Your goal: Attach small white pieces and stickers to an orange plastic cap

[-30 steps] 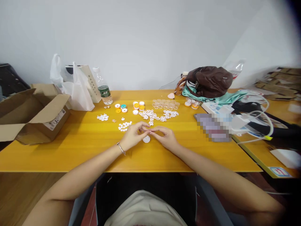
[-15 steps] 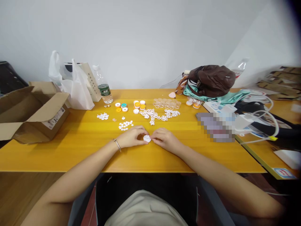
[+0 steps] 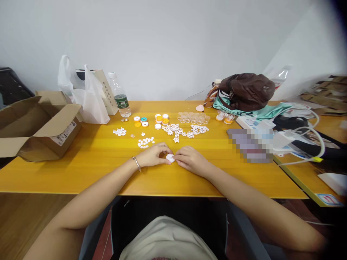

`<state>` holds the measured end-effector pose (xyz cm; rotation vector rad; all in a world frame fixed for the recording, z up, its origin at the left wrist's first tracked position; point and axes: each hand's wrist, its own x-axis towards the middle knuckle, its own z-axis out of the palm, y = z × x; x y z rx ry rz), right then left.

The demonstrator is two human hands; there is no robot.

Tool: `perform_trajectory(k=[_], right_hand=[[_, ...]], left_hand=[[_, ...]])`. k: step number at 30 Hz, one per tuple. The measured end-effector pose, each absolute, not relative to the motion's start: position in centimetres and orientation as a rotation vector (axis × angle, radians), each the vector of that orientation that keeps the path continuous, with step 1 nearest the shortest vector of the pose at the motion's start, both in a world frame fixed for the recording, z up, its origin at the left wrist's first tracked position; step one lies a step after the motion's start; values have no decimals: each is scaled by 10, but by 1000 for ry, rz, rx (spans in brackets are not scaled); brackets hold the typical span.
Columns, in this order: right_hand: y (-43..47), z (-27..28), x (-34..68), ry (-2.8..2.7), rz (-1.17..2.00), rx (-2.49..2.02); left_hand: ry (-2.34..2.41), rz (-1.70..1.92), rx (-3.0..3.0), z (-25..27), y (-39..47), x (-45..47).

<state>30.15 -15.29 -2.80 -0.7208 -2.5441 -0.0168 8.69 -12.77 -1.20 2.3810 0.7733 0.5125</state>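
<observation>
A person is sitting at a yellow wooden table, both forearms reaching forward and meeting near the middle of the tabletop. The left hand and the right hand are lying low on the wood, fingertips pointing toward each other. Between them a small white round piece is resting on or just above the table. Both hands are pinching it together, the left from its left side and the right from its right side, so it is sitting exactly in the gap where the fingertips meet. Neither hand is nearer than the other; the piece is too small to show a long axis.

Just beyond the hands, farther from the person, a small cluster of white discs is lying to the left, and a spread of white lacy cut-out pieces is lying to the right. Farther still are orange, white and blue rings and a group of clear little cups. A water bottle, a white plastic bag and an open cardboard box are standing on the far left; a brown backpack is sitting on the far right.
</observation>
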Motion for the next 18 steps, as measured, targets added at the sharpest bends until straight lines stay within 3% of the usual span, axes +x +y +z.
perform_trajectory(k=[9,18], right_hand=[[-154,-28,300,-2516,84,-724],[-153,-26,300,-2214,409,-953]], left_hand=[[763,503,2384,-12,-127,86],[757,508,2393,-11,-126,84]])
